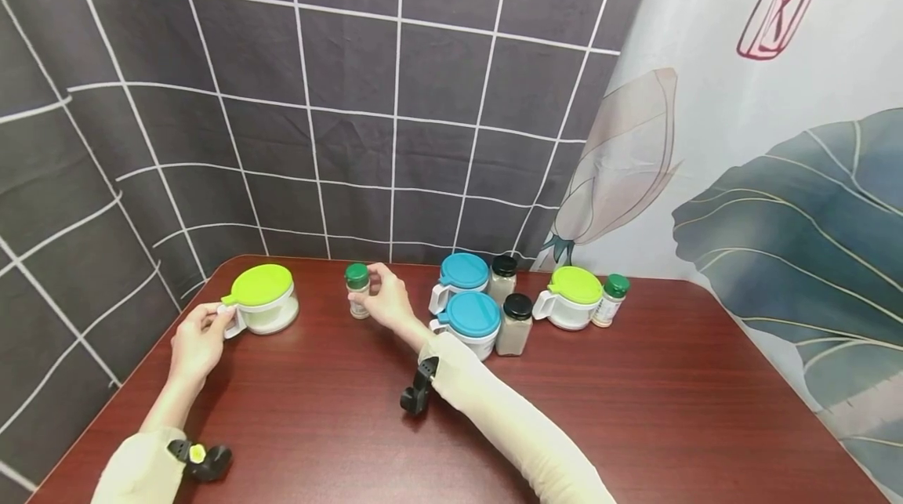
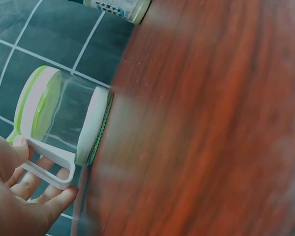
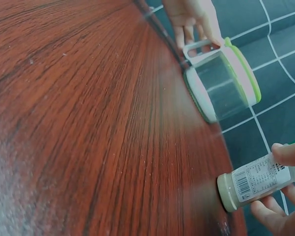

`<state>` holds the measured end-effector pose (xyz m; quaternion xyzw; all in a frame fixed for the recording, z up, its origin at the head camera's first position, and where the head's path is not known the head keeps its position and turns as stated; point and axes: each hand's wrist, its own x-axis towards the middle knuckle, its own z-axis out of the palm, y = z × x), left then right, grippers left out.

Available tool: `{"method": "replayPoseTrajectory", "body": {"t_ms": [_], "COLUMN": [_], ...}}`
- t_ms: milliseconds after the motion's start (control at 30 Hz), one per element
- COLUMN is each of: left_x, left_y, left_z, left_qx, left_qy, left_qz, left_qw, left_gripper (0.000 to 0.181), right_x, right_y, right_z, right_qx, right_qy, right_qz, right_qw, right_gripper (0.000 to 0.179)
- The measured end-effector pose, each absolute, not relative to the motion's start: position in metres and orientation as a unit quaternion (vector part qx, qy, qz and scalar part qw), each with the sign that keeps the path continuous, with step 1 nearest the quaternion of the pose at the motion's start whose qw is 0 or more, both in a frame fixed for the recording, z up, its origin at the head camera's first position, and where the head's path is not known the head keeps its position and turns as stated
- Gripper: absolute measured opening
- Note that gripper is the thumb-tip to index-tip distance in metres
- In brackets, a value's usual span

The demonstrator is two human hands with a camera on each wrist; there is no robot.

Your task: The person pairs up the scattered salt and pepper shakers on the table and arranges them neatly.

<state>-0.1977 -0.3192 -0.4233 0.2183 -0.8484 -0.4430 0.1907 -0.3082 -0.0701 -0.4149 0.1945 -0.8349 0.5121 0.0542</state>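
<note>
At the left of the head view, my left hand (image 1: pixel 197 339) grips the white handle of a clear seasoning jar (image 1: pixel 271 317) with a lime-green lid. The thumb lies on top of the handle (image 2: pixel 64 158) and the fingers curl behind it. My right hand (image 1: pixel 388 302) pinches a small spice bottle (image 1: pixel 358 302) with a green cap, to the right of that jar. In the right wrist view the bottle's label (image 3: pixel 260 178) shows a barcode, and thumb and fingers sit on opposite sides near the cap. Both jar and bottle stand upright on the table.
Right of my right hand stand two blue-lidded jars (image 1: pixel 473 314), two black-capped shakers (image 1: pixel 513 328), another lime-lidded jar (image 1: pixel 573 300) and a second green-capped bottle (image 1: pixel 611 302). The reddish-brown table (image 1: pixel 339 418) meets a dark gridded curtain (image 1: pixel 353 151) behind.
</note>
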Motion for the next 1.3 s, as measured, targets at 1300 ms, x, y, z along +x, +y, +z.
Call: {"method": "replayPoseTrajectory", "body": {"t_ms": [1300], "left_x": [-0.187], "left_y": [-0.290], "left_z": [-0.418], "left_qx": [0.254], "left_qy": [-0.816], "left_qz": [-0.474], "left_qw": [0.211], "left_gripper": [0.034], "right_x": [-0.296], "right_y": [-0.055], "right_z": [-0.398], "right_qx": [0.234], "right_qy": [-0.844], "right_qz": [0.479], "right_qw": [0.056], "right_gripper": [0.041]}}
